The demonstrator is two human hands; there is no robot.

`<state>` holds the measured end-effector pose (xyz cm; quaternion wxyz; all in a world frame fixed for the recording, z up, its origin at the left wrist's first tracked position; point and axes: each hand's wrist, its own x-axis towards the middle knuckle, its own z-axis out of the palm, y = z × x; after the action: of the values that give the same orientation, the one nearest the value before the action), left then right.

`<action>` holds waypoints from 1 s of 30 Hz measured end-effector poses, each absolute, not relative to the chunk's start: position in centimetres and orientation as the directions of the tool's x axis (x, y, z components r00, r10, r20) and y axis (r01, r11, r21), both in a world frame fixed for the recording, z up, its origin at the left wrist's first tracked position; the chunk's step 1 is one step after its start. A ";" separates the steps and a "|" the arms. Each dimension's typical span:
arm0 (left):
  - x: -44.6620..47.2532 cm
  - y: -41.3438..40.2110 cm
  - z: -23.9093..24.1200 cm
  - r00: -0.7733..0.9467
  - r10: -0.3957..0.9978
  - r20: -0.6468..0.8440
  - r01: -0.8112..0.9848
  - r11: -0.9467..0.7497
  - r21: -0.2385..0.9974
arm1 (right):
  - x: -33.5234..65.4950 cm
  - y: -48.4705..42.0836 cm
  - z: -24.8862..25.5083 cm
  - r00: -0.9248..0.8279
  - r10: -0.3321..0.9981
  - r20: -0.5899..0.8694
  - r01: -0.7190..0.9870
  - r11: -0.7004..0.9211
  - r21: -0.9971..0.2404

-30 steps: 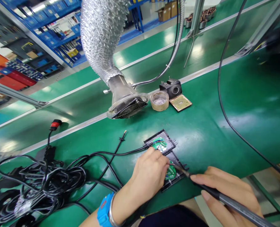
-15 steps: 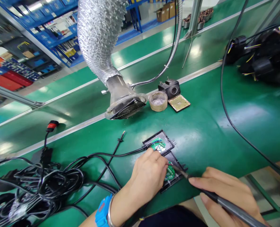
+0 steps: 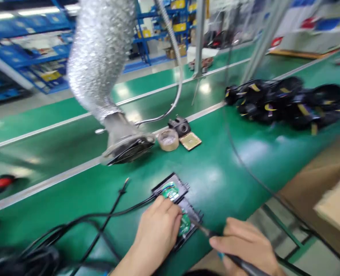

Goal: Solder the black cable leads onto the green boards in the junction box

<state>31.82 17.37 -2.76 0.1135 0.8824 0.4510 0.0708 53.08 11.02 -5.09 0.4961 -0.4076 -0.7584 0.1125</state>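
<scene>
A black plastic housing point(image 3: 178, 189) with a green round circuit board point(image 3: 170, 191) lies on the green bench near the front edge. My left hand point(image 3: 156, 230) rests on it with fingers curled together, pressing a thin black wire against a second green board point(image 3: 184, 226). My right hand point(image 3: 246, 245) is closed round a dark soldering iron point(image 3: 233, 257). The iron's tip touches the second board just right of my left fingers. The picture is smeared by motion.
A silver fume duct with a fan mouth point(image 3: 126, 147) hangs behind the housing. Beside it stand a solder tin point(image 3: 168, 139) and an iron stand with a yellow sponge point(image 3: 189, 141). Black cables point(image 3: 80, 230) lie at left, a heap of black parts point(image 3: 287, 101) at right.
The view has swung to the right and tilted up, bringing the heap of black parts into sight. Both hands stay on the housing, with the iron tip at the board.
</scene>
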 end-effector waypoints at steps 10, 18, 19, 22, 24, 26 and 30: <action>32.3 17.1 -2.3 0.552 0.834 -0.023 0.811 -0.530 0.248 | 53.4 12.7 -5.9 -0.128 0.854 0.504 0.536 0.487 -0.690; 31.8 17.1 -2.2 0.548 0.836 -0.035 0.794 -0.506 0.338 | 51.7 13.2 -7.6 -0.245 0.848 0.469 0.498 0.526 -0.690; 31.7 17.1 -2.1 0.550 0.834 -0.036 0.783 -0.501 0.368 | 51.8 13.1 -7.7 -0.247 0.847 0.470 0.498 0.527 -0.688; 31.6 16.9 -1.8 0.594 0.805 -0.014 0.741 -0.540 0.401 | 51.7 13.0 -7.7 -0.243 0.838 0.489 0.513 0.538 -0.669; 31.8 16.9 -1.6 0.627 0.779 -0.002 0.736 -0.591 0.331 | 51.6 13.0 -7.8 -0.233 0.837 0.495 0.528 0.536 -0.658; 32.1 17.1 -1.5 0.647 0.762 -0.019 0.745 -0.627 0.227 | 51.5 13.0 -7.8 -0.222 0.842 0.491 0.537 0.526 -0.659; 32.4 17.7 -1.4 0.683 0.720 -0.125 0.730 -0.663 0.166 | 51.4 13.0 -8.0 -0.220 0.843 0.491 0.529 0.526 -0.666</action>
<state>32.37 17.65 -1.43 0.1016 0.9117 0.3975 -0.0242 51.44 13.00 -8.00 0.4315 -0.4515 -0.7594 0.1822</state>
